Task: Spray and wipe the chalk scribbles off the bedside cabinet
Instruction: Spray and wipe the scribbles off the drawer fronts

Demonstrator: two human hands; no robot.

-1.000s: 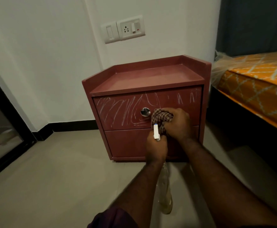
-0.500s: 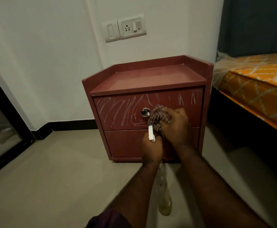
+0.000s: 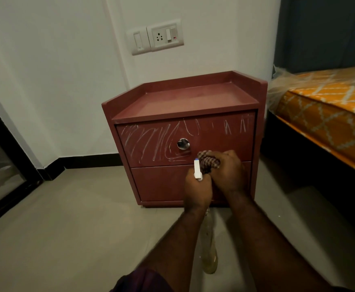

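On the floor against the wall: a red bedside cabinet [image 3: 182, 102] with two drawers.
Chalk scribbles [image 3: 147, 142]: white strokes cover the left half of the upper drawer, loop under the round knob [image 3: 183, 143] and dot the drawer's top right corner.
Right hand [image 3: 229, 171]: fingers curled round a bunched checked cloth [image 3: 209, 162], pressing it at the upper drawer's bottom edge, right of the knob.
Left hand [image 3: 197, 190]: fist wrapped round the neck of a spray bottle [image 3: 197, 170], white nozzle up, just beside the right hand.
Risk: the crowded hands may bump. A dry cloth would likely smear the chalk rather than lift it. The far-left strokes could be missed.
Change: a second ago the cloth sat higher, level with the knob. It has dropped to the drawer's bottom edge.
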